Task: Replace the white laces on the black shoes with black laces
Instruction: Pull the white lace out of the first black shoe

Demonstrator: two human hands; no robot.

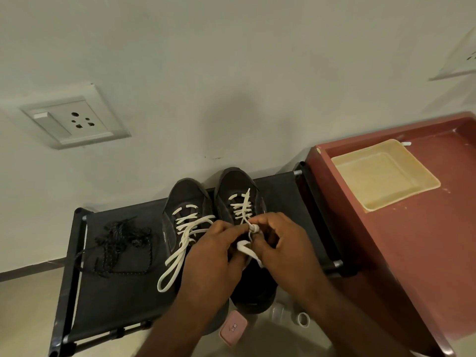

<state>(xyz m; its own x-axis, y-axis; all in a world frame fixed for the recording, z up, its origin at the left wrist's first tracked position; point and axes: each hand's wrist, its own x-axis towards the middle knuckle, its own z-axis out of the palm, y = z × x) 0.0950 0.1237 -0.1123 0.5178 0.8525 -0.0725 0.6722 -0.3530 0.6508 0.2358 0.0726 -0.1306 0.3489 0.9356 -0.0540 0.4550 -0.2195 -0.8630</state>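
Shoes (192,197) side by side at the middle of the bench (134,300), toes toward the far edge by the wall (231,73), heels toward the near edge. Long axes front to back, the right shoe (233,182) set a little farther back than the left shoe (180,194). Both threaded with white laces (192,219). On the left shoe, one long loop trailing off the tongue, slanting toward the near edge. On the right shoe, lace bunched into a small knot (254,228) just short of the upper eyelets.

Left hand (213,256) and right hand (283,243) over the right shoe's tongue, fingers curled, pinching the lace at the knot from either side, thumbs close together. Below the knot, a flat white end hanging between the two hands.

Black laces (121,243) in a loose tangle on the left half of the bench, well apart from the shoes, one strand reaching toward the left edge.

Right of the bench, a red table (412,253) with a cream tray (383,173) near its far corner. Socket (74,119) on the wall, upper left. On the floor by the near edge, a pink case (233,328) and a tape ring (303,318) — partly hidden by the forearms.
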